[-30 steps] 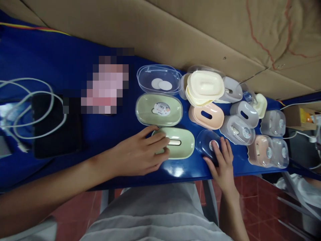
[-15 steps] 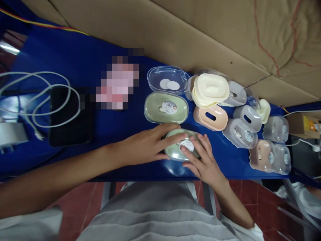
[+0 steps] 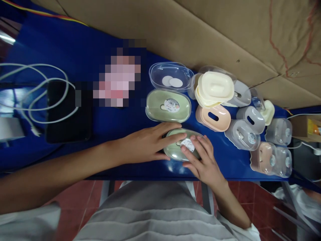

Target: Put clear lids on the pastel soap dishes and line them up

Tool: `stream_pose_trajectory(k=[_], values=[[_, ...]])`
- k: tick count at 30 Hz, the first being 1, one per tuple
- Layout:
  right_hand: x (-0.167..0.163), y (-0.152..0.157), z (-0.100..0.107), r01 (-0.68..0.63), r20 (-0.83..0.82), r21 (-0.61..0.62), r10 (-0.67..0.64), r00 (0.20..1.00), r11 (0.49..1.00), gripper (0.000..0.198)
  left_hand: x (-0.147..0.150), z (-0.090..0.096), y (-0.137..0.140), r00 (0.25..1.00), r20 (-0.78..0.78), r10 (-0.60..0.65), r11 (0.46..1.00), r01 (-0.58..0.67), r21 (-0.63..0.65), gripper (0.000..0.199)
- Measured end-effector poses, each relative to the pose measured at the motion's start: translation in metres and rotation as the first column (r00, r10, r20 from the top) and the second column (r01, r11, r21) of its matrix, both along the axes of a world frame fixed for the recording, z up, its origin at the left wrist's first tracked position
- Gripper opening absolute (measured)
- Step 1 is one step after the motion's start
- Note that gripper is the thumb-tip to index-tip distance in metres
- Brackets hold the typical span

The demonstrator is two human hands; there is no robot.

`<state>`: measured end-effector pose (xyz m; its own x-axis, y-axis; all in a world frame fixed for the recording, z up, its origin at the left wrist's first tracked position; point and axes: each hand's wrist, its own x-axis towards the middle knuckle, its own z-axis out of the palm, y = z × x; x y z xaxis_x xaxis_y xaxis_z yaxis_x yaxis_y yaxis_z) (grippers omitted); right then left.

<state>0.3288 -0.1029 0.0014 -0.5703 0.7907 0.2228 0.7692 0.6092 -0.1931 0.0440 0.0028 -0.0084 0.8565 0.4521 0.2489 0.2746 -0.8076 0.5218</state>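
Observation:
A small green lidded box (image 3: 173,151) with a clear cover and a round white label sits near the table's front edge. My left hand (image 3: 150,143) grips its left end, thumb and fingers around the side and one finger reaching over the top. On the right end, my right hand (image 3: 204,162) is closed on the same box, its fingertips lying over the cover beside the label. Just behind them stands a larger green box (image 3: 155,105) with a clear cover and a round label, touched by neither hand.
Clear covers (image 3: 157,73) holding two white discs lie at the back. To the right are cream lids (image 3: 215,85), a peach slotted lid (image 3: 223,117) and several grey boxes (image 3: 242,134). At left, a white cable (image 3: 66,72) crosses a black device (image 3: 70,129). Cardboard (image 3: 200,43) borders the table's back.
The view has shifted slightly, so the background things appear a little displaced. Both hands keep nearly the same hold on the small green box.

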Motion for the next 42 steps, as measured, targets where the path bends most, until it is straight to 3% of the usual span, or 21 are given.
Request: stream_pose_trajectory(k=[10,15,24,27,30,32,34,35,37,39,41,42], values=[[-0.003,-0.004,-0.008,-0.026,-0.020,0.076,0.028,0.999,0.997,0.068,-0.002,0.000,-0.004,0.997,-0.080,0.001,1.000,-0.002,-0.009,0.080],[-0.002,-0.004,-0.009,-0.052,-0.032,0.114,0.056,0.998,0.992,0.065,-0.003,-0.007,-0.003,1.000,-0.013,-0.022,0.999,0.021,-0.035,0.080],[0.007,0.001,-0.013,0.063,-0.136,-0.027,-0.066,0.989,0.998,0.092,0.000,-0.009,-0.002,1.000,-0.013,-0.002,1.000,0.002,0.008,0.082],[0.015,0.000,-0.014,0.058,-0.164,-0.040,-0.064,0.984,0.998,0.090,0.001,-0.006,-0.004,0.999,-0.050,-0.019,0.999,0.020,0.025,0.082],[0.025,-0.013,-0.010,0.061,-0.182,0.018,-0.056,0.982,0.998,0.084,0.001,-0.004,-0.006,0.998,-0.028,-0.056,0.997,0.058,0.058,0.077],[0.038,-0.028,-0.003,0.132,-0.185,0.102,-0.112,0.976,0.986,0.081,0.000,-0.003,-0.006,0.996,0.037,-0.078,0.989,0.073,0.125,0.068],[0.060,-0.045,0.008,0.295,-0.173,0.225,-0.260,0.950,0.929,0.085,0.000,0.000,-0.004,0.992,0.097,-0.078,0.977,0.056,0.206,0.058],[0.076,-0.053,0.014,0.397,-0.163,0.292,-0.364,0.917,0.870,0.090,-0.001,0.002,-0.003,0.991,0.118,-0.070,0.969,0.039,0.242,0.052],[0.120,-0.066,0.023,0.580,-0.158,0.436,-0.576,0.802,0.688,0.097,-0.001,0.006,-0.001,0.990,0.135,-0.046,0.955,0.004,0.298,0.045],[0.178,-0.076,0.027,0.679,-0.200,0.564,-0.720,0.664,0.469,0.095,0.000,0.010,0.001,0.990,0.141,-0.025,0.942,-0.024,0.336,0.043],[0.241,-0.079,0.026,0.728,-0.232,0.607,-0.804,0.547,0.320,0.104,0.002,0.012,0.002,0.990,0.138,0.004,0.928,-0.055,0.369,0.042],[0.272,-0.079,0.024,0.763,-0.243,0.588,-0.841,0.484,0.269,0.110,0.002,0.013,0.002,0.990,0.137,0.025,0.920,-0.076,0.384,0.040]])
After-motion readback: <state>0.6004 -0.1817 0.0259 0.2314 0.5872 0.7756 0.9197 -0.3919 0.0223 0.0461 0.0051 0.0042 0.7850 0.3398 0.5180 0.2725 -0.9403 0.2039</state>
